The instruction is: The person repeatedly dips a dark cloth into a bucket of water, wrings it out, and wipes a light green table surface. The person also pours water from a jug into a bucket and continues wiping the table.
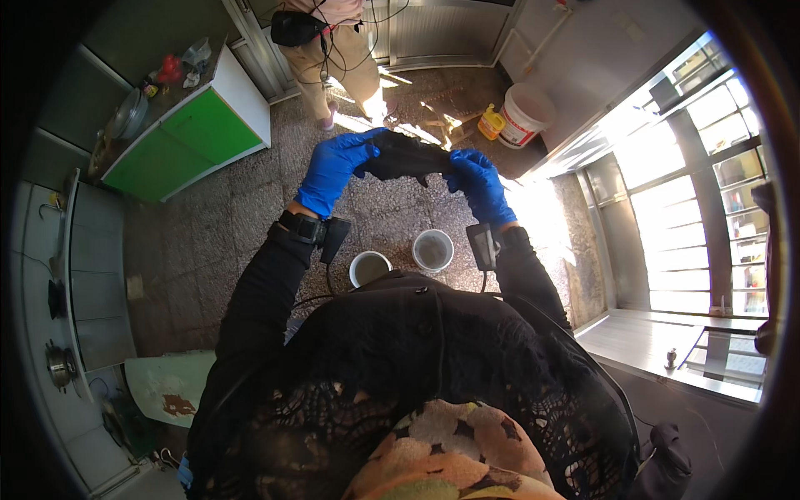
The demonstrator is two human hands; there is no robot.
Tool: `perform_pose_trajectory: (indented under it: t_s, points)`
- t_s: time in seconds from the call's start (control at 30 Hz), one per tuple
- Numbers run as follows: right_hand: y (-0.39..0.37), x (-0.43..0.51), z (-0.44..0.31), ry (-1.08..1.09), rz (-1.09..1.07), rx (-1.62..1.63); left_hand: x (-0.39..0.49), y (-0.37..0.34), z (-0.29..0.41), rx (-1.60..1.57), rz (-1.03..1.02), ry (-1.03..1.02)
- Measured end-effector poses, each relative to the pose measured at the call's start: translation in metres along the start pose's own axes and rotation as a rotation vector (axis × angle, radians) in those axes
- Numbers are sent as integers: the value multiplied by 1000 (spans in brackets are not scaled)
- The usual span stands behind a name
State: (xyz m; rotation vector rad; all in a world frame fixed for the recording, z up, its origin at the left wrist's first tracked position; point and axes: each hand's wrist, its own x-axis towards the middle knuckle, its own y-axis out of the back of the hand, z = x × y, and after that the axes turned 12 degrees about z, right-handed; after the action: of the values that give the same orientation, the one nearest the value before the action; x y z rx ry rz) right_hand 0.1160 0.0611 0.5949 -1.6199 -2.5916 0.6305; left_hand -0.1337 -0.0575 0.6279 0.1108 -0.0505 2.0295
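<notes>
A black cloth (409,156) is stretched between my two hands, out in front of me above the floor. My left hand (337,167), in a blue glove, grips its left end. The right end is pinched by my right hand (478,181), also in a blue glove. Below the cloth, nearer my body, two white buckets stand on the speckled floor. The left bucket (370,269) holds greyish liquid and is partly hidden by my clothing. The right bucket (432,250) also seems to hold greyish liquid.
Another person (337,56) stands ahead with cables hanging down. A green-fronted cabinet (194,140) is at the left. A large white bucket (525,115) and a yellow jug (491,123) stand at the far right, near the wall. Windows (669,212) line the right side.
</notes>
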Motion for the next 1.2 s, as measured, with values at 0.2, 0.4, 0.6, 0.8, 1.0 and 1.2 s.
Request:
perform_pose_trajectory:
  t_s: [0.2, 0.4, 0.6, 0.8, 1.0, 1.2]
  points:
    - [6, -2, 9, 40, 111, 182, -9, 20, -9, 44, 120, 112]
    - [-3, -6, 5, -156, -36, 537, -16, 21, -7, -9, 116, 71]
    - [-10, -13, 1, 851, 277, -810, -18, 15, -13, -214, -10, 199]
    - [-21, -22, -10, 68, 19, 303, -13, -4, -21, -96, -392, 58]
    - [-34, -25, -14, -165, -167, 111, -7, -30, -31, 53, -489, 39]
    - [-28, -23, -22, -59, -87, -237, 20, -8, -21, -16, -288, 184]
